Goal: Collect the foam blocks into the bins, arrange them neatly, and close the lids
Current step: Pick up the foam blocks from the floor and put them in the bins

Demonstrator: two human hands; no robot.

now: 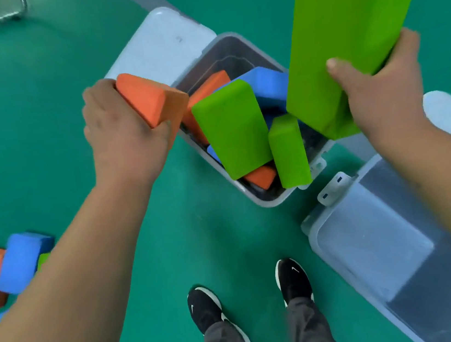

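On the floor at near left lie loose blocks (19, 267) in orange, blue and green. At near right stands a clear second bin (313, 234). Farther on, the first bin (251, 199) holds a tilted jumble of blocks. At its left rim the left grip (118, 127) wraps an orange block (152, 100). Over its right side the right grip (379, 84) clamps a large green block (350, 39) by its near end, thumb on top. The foam looks light, soft and non-slip, so a one-handed hold across a narrow face should do. A lid (159, 44) lies beyond.
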